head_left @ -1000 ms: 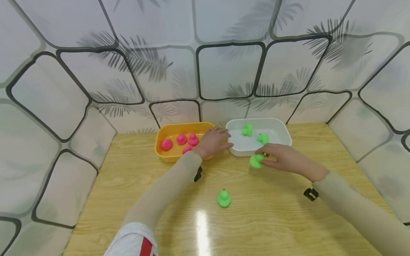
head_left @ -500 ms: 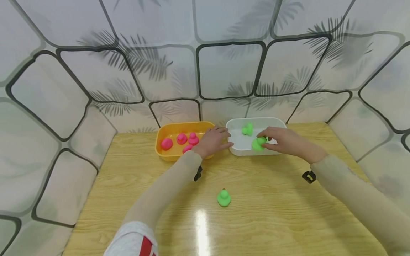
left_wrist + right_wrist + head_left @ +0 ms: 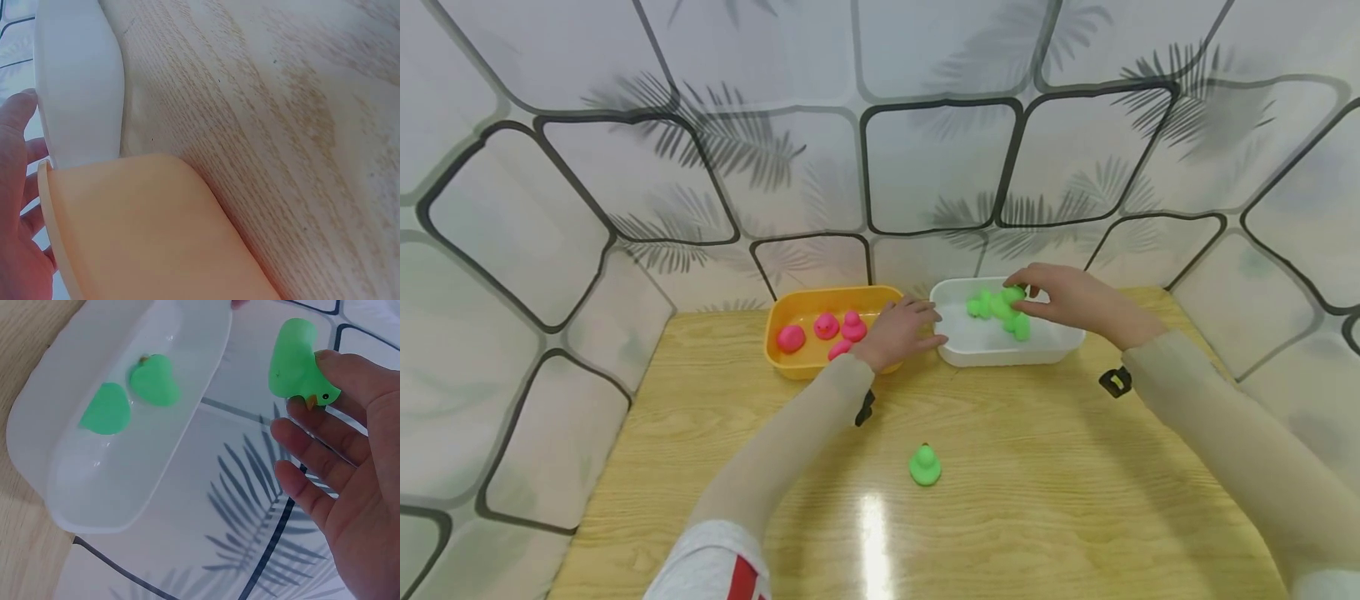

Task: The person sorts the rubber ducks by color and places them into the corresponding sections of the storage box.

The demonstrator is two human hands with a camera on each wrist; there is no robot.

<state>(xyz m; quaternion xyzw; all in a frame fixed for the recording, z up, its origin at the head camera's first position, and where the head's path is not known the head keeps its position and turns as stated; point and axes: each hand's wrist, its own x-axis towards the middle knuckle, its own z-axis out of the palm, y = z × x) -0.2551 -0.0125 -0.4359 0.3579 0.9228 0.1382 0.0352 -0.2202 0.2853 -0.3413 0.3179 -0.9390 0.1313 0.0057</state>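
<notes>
My right hand point(image 3: 1067, 296) pinches a green rubber duck point(image 3: 292, 365) between thumb and fingers, above the white tub point(image 3: 1000, 358). Inside that tub lie two more ducks, one green duck point(image 3: 107, 409) near the front wall and another green duck point(image 3: 155, 381) beside it. My left hand point(image 3: 898, 333) reaches over the right end of the orange tub point(image 3: 797, 367), fingers extended to the white tub's left rim. In the left wrist view a fingertip point(image 3: 24, 103) is right at that white rim. The orange tub holds several pink rubber ducks point(image 3: 826, 326), one partly hidden by my left hand.
One green duck point(image 3: 925, 467) sits upright on the wooden table point(image 3: 1037, 500), in front of the tubs and between my forearms. Both tubs stand side by side at the table's back edge, close to a patterned wall covering point(image 3: 936, 167).
My right hand has carried the green duck from in front of the white tub, up and back over it. My left hand has stayed in place.
</notes>
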